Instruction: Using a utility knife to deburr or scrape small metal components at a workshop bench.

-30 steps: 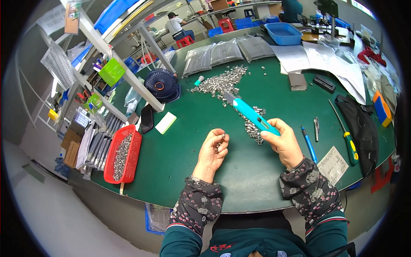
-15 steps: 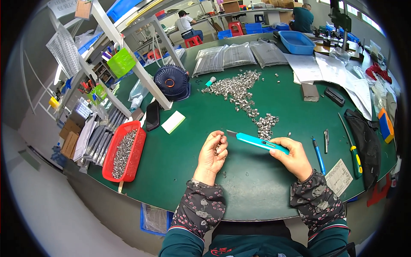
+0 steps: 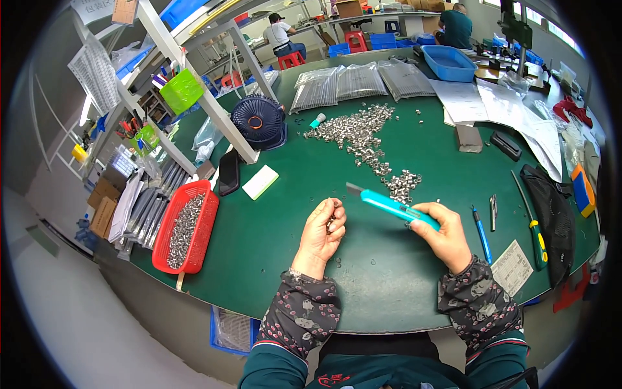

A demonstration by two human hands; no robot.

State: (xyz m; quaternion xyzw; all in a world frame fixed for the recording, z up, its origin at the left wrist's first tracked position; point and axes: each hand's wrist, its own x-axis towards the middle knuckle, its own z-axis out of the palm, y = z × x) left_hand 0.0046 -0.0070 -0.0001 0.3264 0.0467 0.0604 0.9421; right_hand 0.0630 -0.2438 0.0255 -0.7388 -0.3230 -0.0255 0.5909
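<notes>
Over the green table (image 3: 376, 285) my left hand (image 3: 321, 235) is closed, with small metal rings partly visible between its fingertips and in the curled palm. To its right, my right hand (image 3: 443, 235) grips a turquoise utility knife (image 3: 391, 206). The knife's dark blade is out and points up and left, a little apart from my left fingertips. Beyond both hands, a loose heap of small silver metal rings (image 3: 363, 136) trails toward me and ends in a small cluster (image 3: 404, 187) just behind the knife.
At left stands a red basket (image 3: 208, 223) of metal rings, near a phone (image 3: 229, 172) and a fan (image 3: 258, 123). A blue pen (image 3: 482, 235), a screwdriver (image 3: 538, 243) and a black pouch (image 3: 554, 223) lie at right. Bagged rods (image 3: 361, 82) and a blue bin (image 3: 448, 63) sit farther back.
The knife has tilted more steeply, and its blade tip has moved up and slightly right, away from my left fingertips. My left hand has barely moved.
</notes>
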